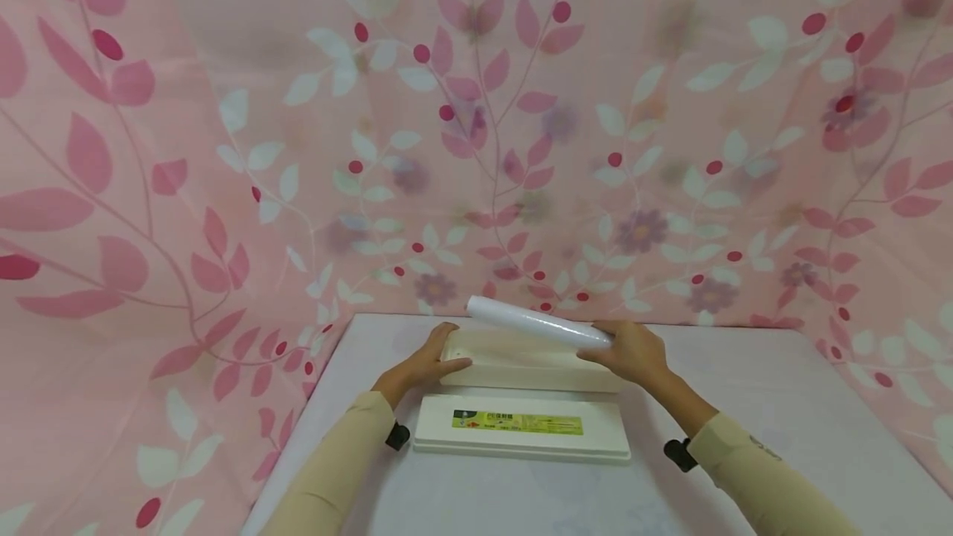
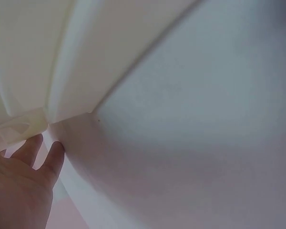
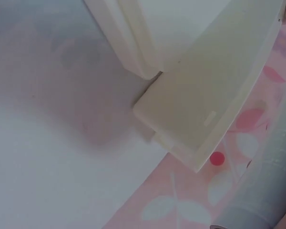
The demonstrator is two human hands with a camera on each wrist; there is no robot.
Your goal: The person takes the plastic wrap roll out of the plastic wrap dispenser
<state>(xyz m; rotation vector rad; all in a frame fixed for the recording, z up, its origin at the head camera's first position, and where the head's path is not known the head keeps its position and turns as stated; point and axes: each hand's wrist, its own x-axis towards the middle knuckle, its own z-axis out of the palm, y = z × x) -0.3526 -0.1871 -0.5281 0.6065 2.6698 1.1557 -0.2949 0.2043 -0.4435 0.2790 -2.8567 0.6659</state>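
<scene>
A roll of cling film (image 1: pixel 532 323), white and shiny, is held tilted above an open cream plastic box (image 1: pixel 514 376). My right hand (image 1: pixel 631 351) grips the roll near its right end, while its left end points up and to the left. My left hand (image 1: pixel 428 358) holds the box at its left end, thumb at the front and fingers towards the back; in the left wrist view the fingertips touch the box end (image 2: pixel 21 128). In front of the box lies its cream lid (image 1: pixel 521 442), bearing a yellow-green label. The right wrist view shows part of the roll (image 3: pixel 264 183) beside the box.
Box and lid are on a table with a pale cloth (image 1: pixel 752 404). Behind the table and along both sides hangs a pink curtain (image 1: pixel 476 147) with a leaf and flower pattern. Dark straps are on both wrists.
</scene>
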